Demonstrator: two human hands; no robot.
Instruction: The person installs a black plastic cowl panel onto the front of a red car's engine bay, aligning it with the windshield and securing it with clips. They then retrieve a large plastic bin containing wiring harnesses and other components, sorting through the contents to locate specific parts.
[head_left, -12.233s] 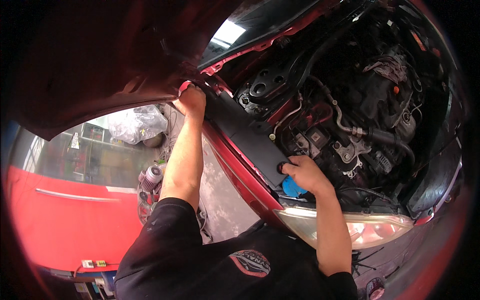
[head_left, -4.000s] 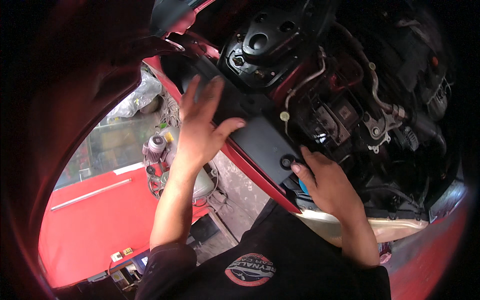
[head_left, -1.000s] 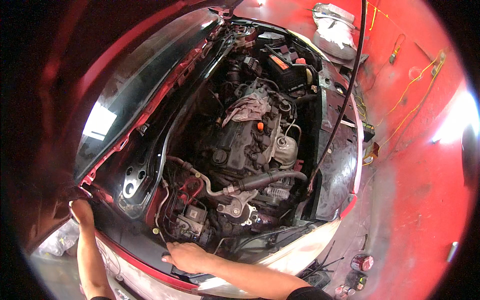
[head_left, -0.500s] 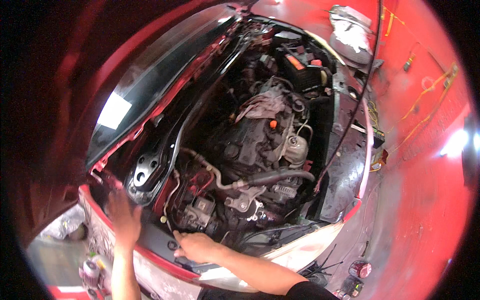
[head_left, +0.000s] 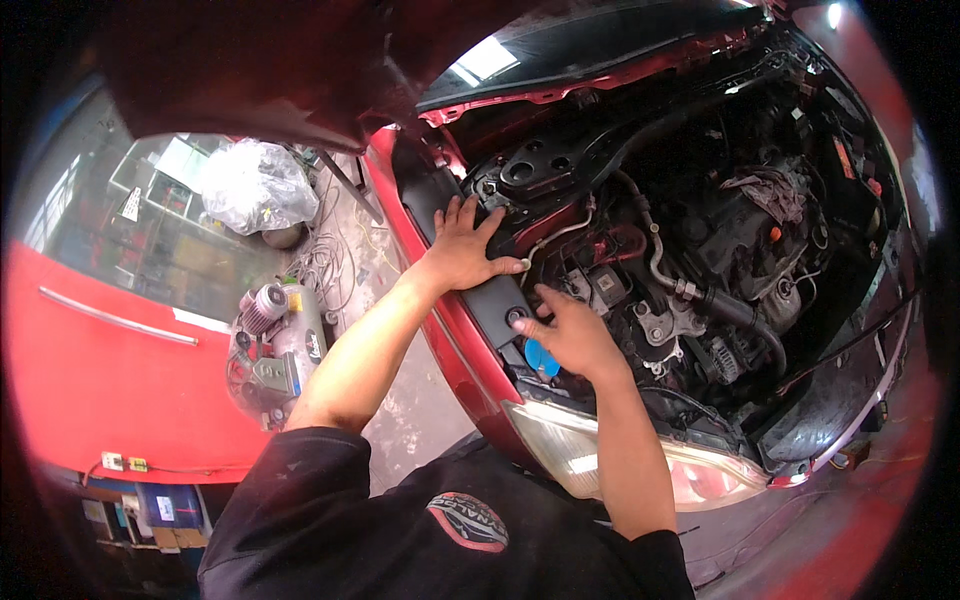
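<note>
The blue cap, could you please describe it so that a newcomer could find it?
On the red car, find the headlight. Above its left end, by the lower end of the dark panel, is the blue cap, the only bright blue part there.

Black panel (head_left: 488, 306) partly hidden under left hand (head_left: 462, 252); right hand (head_left: 575, 340) covers part of blue cap (head_left: 539, 358) — hood (head_left: 260, 75) cut off at top, shirt (head_left: 390, 530) at bottom.

The left hand (head_left: 460, 250) (one second ago near the hood (head_left: 250, 75)) now lies spread, apparently on the black panel (head_left: 487, 308).
</note>
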